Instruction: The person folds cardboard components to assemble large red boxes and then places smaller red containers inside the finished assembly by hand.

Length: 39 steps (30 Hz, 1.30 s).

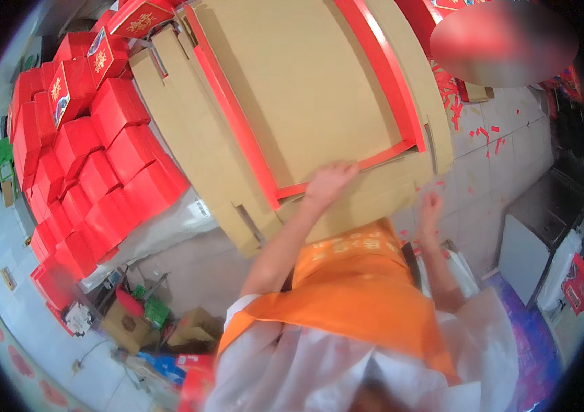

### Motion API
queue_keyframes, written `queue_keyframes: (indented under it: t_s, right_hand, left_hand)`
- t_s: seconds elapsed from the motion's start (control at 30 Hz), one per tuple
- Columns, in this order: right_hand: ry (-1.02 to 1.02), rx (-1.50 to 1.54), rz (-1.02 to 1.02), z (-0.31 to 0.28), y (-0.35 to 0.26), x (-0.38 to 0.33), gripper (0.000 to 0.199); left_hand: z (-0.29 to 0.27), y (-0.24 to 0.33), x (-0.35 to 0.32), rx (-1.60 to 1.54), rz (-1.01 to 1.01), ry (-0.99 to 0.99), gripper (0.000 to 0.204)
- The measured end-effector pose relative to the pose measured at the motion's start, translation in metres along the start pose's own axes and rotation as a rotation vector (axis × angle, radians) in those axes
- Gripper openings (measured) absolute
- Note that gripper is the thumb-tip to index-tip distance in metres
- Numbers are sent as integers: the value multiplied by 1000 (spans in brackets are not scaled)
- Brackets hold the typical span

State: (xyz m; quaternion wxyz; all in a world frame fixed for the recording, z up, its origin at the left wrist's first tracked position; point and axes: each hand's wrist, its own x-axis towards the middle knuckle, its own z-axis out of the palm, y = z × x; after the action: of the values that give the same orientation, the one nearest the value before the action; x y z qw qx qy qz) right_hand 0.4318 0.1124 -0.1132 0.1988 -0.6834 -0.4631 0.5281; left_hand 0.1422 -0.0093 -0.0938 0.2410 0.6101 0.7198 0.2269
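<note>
A large brown cardboard box blank [285, 82] with red side strips lies flat in front of me, its slotted flaps spread outward. The red strips [233, 123] stand up along its left, right and near sides. My left hand [331, 184] is closed over the near red strip, its fingers curled along the edge. Off the right near corner, apart from the cardboard, my right hand [430, 204] is closed and slightly blurred. Whether anything is in it cannot be seen. An orange apron [353, 275] hangs below the cardboard's near edge.
Red boxes [99, 172] are piled high at the left on a white plastic sheet [161, 230]. Red paper scraps [487, 134] litter the tiled floor at the right. A dark-topped cabinet [535, 216] stands at the right. Small cartons [127, 323] and clutter sit at lower left.
</note>
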Motion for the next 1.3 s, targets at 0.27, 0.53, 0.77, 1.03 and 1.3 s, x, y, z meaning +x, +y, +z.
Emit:
queue_keyframes:
  t_s: [0.27,0.53,0.77,1.03,1.3]
  right_hand:
    - [-265,607,637,12,-13,-72,21]
    - [-414,-401,-601,52,-108,-60,32]
    - [-490,-1012,-1585,87,-135,-5,55]
    - [-594,-1128,-1575,112,-135,24,54]
    - [-557,-1082,-1586,114,-128,22,56]
  left_hand:
    - [-10,3,-2,130,1,18,38]
    - [-26,-4,11,-98,-42,-255,29]
    - [-38,-48,40,-808,-48,-569,34]
    - [-93,-79,44,-992,-812,-212,46]
    - [-9,31,-62,615,-392,286,47]
